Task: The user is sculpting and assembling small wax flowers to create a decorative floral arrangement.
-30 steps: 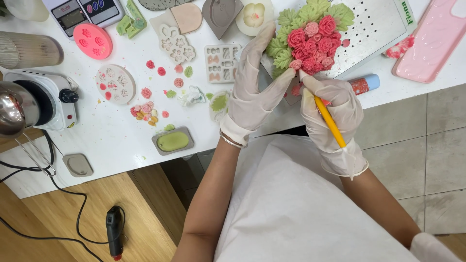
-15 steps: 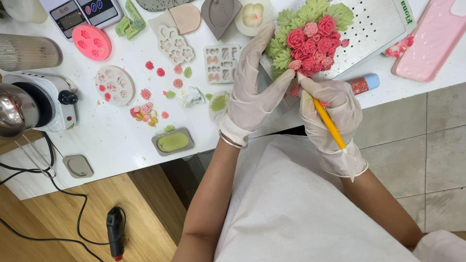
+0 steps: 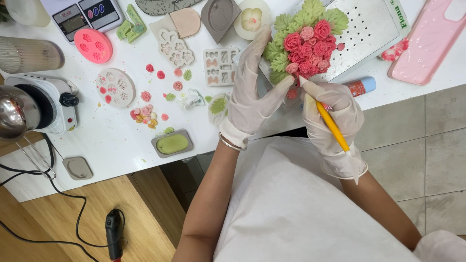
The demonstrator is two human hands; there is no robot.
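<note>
Gripping a yellow tool (image 3: pixel 333 127) like a pencil, the gloved right hand (image 3: pixel 331 122) sits nearest the body, at the table's near edge, its fingers clenched round the shaft. The tool's long axis runs on a slant, from the wrist end low at the right up and leftward, so its pale tip meets the lower edge of the rose cluster (image 3: pixel 307 47), which lies just beyond and slightly left of the grip. The gloved left hand (image 3: pixel 252 92) lies flat alongside, fingers stretched out and unclenched, its fingertips pressing against the cluster's left flank among the green leaves (image 3: pixel 281 60); it grasps nothing, only steadies. Both hands touch the cluster, the right from below, the left from the side. The pink and red roses rest on a white perforated board (image 3: pixel 369 34). A blue-capped tube (image 3: pixel 361 86) lies just beside the right hand. Farther left on the white table (image 3: pixel 111 140) are loose small roses, a green block in a grey tray (image 3: pixel 172 143) and a round pink mould (image 3: pixel 93 45).
</note>
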